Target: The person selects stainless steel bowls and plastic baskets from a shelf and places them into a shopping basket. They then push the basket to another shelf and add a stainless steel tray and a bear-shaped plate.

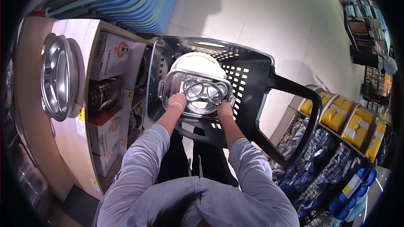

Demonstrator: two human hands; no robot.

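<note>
A shiny steel divided plate [202, 106], shaped like an animal's face with two ears, is held over the black shopping basket [256, 65]. My left hand [177, 100] is closed on the plate's left edge. On its right edge my right hand [225, 108] is closed too. Under the plate, inside the basket, lies a rectangular steel tray [171, 83] with a raised rim. A round, pale item [195, 60] shows behind the tray, brightly lit. My fingertips are partly hidden against the metal.
Oval steel divided trays [57, 77] stand on the wooden shelf unit [73, 38] at left, beside boxed goods [111, 56]. Blue stacked baskets [139, 4] are behind. The basket's large handle [313, 117] sticks out right, near bins of yellow packets [336, 112].
</note>
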